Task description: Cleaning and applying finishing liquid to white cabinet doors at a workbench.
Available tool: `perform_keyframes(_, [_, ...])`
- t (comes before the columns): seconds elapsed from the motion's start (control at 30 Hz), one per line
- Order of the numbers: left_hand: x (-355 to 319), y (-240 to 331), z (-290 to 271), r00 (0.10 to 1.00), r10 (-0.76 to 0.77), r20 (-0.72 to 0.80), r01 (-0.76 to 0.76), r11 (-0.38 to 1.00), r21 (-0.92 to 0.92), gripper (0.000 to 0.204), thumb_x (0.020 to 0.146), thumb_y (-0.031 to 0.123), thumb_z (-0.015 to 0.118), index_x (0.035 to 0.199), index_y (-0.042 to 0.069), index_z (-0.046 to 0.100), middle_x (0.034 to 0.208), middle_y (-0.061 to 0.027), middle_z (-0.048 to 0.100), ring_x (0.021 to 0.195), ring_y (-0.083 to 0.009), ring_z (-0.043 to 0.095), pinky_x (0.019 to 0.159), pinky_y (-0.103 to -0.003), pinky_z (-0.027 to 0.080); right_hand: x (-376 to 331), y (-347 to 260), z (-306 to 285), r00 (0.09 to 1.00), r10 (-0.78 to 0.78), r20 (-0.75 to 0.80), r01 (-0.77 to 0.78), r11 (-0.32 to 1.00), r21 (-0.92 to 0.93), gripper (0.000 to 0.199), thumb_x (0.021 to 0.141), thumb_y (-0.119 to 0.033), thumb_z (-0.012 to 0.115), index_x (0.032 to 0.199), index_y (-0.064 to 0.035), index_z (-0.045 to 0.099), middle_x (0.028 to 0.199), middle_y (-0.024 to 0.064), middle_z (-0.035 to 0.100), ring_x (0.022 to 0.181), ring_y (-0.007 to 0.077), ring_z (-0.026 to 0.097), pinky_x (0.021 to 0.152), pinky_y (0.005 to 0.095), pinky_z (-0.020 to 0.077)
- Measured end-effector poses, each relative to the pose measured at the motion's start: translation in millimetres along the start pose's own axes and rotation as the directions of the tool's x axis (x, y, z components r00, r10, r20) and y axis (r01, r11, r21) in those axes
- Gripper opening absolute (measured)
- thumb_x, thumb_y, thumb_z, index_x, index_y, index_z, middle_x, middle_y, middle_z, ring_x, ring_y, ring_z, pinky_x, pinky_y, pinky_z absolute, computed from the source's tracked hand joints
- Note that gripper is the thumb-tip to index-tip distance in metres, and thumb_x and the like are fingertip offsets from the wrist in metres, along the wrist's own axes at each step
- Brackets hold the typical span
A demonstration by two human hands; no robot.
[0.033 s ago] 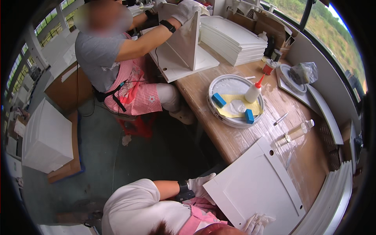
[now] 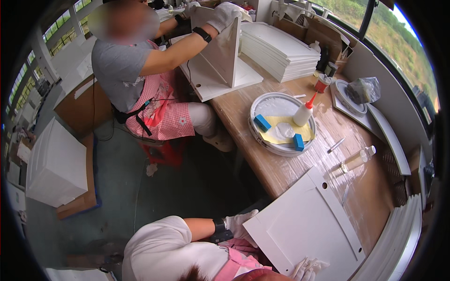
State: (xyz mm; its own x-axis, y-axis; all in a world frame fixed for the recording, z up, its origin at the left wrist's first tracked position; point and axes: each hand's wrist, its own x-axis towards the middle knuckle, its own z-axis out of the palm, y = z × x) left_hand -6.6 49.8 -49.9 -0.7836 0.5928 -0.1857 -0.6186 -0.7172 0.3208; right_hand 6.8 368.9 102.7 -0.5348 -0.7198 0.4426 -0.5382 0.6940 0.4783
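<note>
1. The left hand point(image 2: 240, 225), in a white glove with a dark band at the wrist, lies against the left edge of a white panel point(image 2: 304, 229); its fingers are stretched out along that edge, not closed round it.
2. The right hand point(image 2: 307, 269), also gloved in white, sits at the panel's near edge at the bottom of the view. Its fingers look loosely curled on the board; whether they grip it cannot be told.
3. The white panel lies flat between the two hands, on the near end of the bench point(image 2: 262, 154), overhanging the bench edge towards the wearer. It shows a raised strip along its far-right side and small round holes near the far corner.
4. Just beyond the panel, to the right of the hands, a clear bottle point(image 2: 355, 160) lies on its side on the bench, with a thin pen-like stick point(image 2: 336, 145) beside it.
5. Farther from the hands sits a round white tray point(image 2: 262, 104) holding a yellow cloth point(image 2: 286, 124), two blue blocks point(image 2: 262, 123) and an upright glue bottle point(image 2: 303, 112) with a red tip.
6. Well beyond the hands, a second person in a grey shirt and pink checked apron point(image 2: 159, 110) sits at the far end of the bench, gloved hands holding a white board point(image 2: 224, 49) upright on another flat board.
7. A stack of white boards point(image 2: 281, 47) stands next to that person's work.
8. To the left of the hands, on the floor, stands a white box point(image 2: 56, 164) on a brown cardboard sheet.
</note>
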Motion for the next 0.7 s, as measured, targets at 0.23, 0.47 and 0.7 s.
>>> perform_keyframes(0.23, [-0.3,-1.2,-8.1,0.999,0.002,0.046,-0.001,1.0,-0.013,0.092,0.087,0.079,0.036,0.146,0.009,0.042,0.136,-0.0191,0.056,0.116,-0.0394,0.06,0.091,-0.056,0.053,-8.6,0.3,8.7,0.995,-0.006,0.098,-0.003,0.996,0.094,0.027,0.097,-0.013,0.051,0.106,-0.0021,0.074,0.114,0.0111,0.069,0.106,0.0305,0.065,0.085,0.043,0.0548])
perform_keyframes(0.47, [3.2,2.8,-6.8,0.998,-0.004,0.062,0.006,1.0,-0.027,0.093,0.086,0.079,0.038,0.145,0.006,0.043,0.136,-0.0198,0.055,0.112,-0.0408,0.062,0.09,-0.056,0.054,-20.7,-2.3,23.6,0.999,0.044,-0.007,-0.044,0.999,-0.025,0.027,0.097,-0.017,0.053,0.107,-0.0046,0.075,0.116,0.0091,0.069,0.107,0.025,0.064,0.082,0.0398,0.0541])
perform_keyframes(0.7, [-0.7,-5.1,-10.5,0.997,0.015,0.078,-0.01,0.998,-0.066,0.093,0.085,0.078,0.042,0.145,0.008,0.043,0.138,-0.0195,0.054,0.117,-0.0407,0.059,0.089,-0.056,0.054,-30.6,1.2,19.9,0.997,0.075,-0.013,-0.072,0.986,0.153,0.036,0.099,-0.029,0.053,0.108,-0.0014,0.074,0.117,0.0103,0.068,0.113,0.0282,0.062,0.085,0.0407,0.0534])
